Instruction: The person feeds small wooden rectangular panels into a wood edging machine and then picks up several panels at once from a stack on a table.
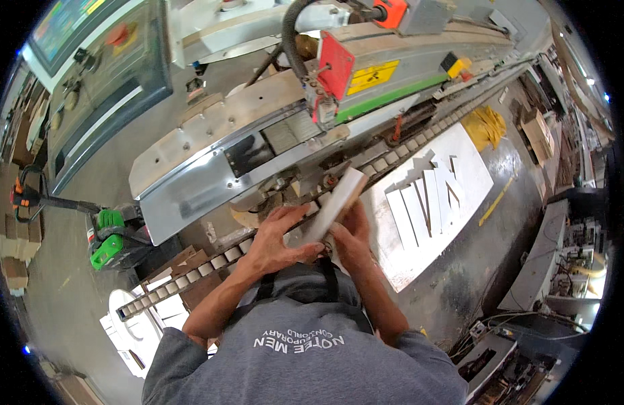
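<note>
A narrow white board [338,202], slightly smeared by motion, tilts up in front of my body. Behind its right edge, my right hand [353,237] is closed round it, with some fingers hidden. My left hand [275,241] is beside the board's lower end, thumb and fingers spread apart in a wide curve. Whether its thumb touches the board I cannot tell. Just beyond both hands runs a rail of pale rollers [379,165] along the edge of a long machine [386,74] with a green stripe and a red end plate.
On the right, a large white panel [400,260] carries several loose white strips [430,202]. A yellow cloth [484,127] lies at its far end. A green-and-black pallet jack [109,236] stands left of the machine's metal table [170,202]. White pieces [167,307] lie below the rail's left end.
</note>
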The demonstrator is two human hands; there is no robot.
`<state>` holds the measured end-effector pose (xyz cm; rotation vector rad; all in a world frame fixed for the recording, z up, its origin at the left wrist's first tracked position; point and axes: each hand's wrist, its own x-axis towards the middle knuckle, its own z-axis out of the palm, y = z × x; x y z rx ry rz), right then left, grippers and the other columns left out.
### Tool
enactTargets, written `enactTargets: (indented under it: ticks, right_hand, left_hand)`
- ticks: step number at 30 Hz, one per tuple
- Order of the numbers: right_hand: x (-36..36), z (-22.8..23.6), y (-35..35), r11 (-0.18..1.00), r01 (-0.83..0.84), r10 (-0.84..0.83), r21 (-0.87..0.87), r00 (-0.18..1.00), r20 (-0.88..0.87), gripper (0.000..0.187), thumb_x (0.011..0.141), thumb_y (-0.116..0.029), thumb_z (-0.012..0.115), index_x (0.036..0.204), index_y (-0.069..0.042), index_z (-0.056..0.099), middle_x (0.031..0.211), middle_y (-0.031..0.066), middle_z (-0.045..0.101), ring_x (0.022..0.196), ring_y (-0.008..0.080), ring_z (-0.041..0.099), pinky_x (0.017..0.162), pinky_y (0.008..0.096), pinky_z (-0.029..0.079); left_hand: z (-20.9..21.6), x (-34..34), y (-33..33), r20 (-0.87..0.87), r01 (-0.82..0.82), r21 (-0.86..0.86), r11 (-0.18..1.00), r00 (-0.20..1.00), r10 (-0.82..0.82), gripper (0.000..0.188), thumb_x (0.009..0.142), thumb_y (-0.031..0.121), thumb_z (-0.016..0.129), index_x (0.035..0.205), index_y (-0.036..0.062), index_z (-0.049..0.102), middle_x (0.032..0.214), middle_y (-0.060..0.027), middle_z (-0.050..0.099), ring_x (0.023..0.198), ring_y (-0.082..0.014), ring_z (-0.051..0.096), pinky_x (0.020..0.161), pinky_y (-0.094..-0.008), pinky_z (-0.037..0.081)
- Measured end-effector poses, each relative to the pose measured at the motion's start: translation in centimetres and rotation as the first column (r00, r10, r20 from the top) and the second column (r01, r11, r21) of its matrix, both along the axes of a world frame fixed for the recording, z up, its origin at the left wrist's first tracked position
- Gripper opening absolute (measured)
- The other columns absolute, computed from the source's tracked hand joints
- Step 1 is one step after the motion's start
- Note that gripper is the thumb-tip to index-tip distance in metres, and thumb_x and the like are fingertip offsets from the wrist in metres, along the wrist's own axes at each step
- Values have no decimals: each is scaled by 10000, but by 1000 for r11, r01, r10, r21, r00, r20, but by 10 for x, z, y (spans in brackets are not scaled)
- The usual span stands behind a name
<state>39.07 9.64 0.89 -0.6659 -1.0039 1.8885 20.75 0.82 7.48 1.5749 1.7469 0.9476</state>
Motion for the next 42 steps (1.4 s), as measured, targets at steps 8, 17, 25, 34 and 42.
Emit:
enactTargets:
  ticks: [8, 17, 25, 34, 42]
  right_hand:
    - [-160, -17, 17, 940, -229, 171, 253, 958, 231, 693, 922, -105, 685, 1498, 45, 330, 1314, 162, 547, 1125, 223, 572, 967, 356, 489]
    - [-232, -26, 7, 932, -363, 363, -15, 927, 98, 420, 990, -89, 574, 1351, 79, 442, 1219, 132, 581, 886, 160, 636, 671, 293, 581]
    - [-246, -29, 1, 940, -311, 282, 140, 940, 193, 547, 999, -182, 575, 1385, 123, 336, 1139, 108, 546, 852, 134, 594, 606, 270, 569]
    - [-247, -15, -1, 928, -349, 294, 129, 900, 321, 497, 944, -148, 596, 1299, 145, 409, 1159, 125, 547, 814, 120, 584, 565, 259, 550]
    - [-246, -16, -2, 943, -311, 270, 120, 923, 273, 452, 925, -144, 615, 1251, 116, 439, 1136, 112, 535, 806, 115, 577, 544, 245, 526]
  left_hand:
    - [-34, -120, -1, -134, -361, 170, 917, 913, 385, 562, 747, 32, 826, 1274, -18, 637, 1104, -214, 689, 957, -298, 699, 779, -380, 583]
    - [-68, -194, 22, -491, -189, 518, 834, 733, 471, 414, 670, 173, 853, 1058, 104, 726, 1155, -125, 613, 1095, -379, 535, 914, -513, 442]
    - [-69, -198, -12, -419, -325, 606, 726, 645, 639, 341, 669, 70, 833, 1000, 99, 757, 952, -101, 621, 907, -320, 574, 783, -432, 469]
    - [-86, -213, -14, -327, -294, 607, 739, 755, 569, 268, 738, 75, 801, 1000, 84, 746, 894, -109, 666, 839, -320, 613, 766, -440, 477]
    - [-85, -211, -16, -278, -317, 599, 735, 779, 562, 249, 752, 81, 794, 996, 90, 744, 898, -121, 661, 850, -332, 610, 769, -442, 474]
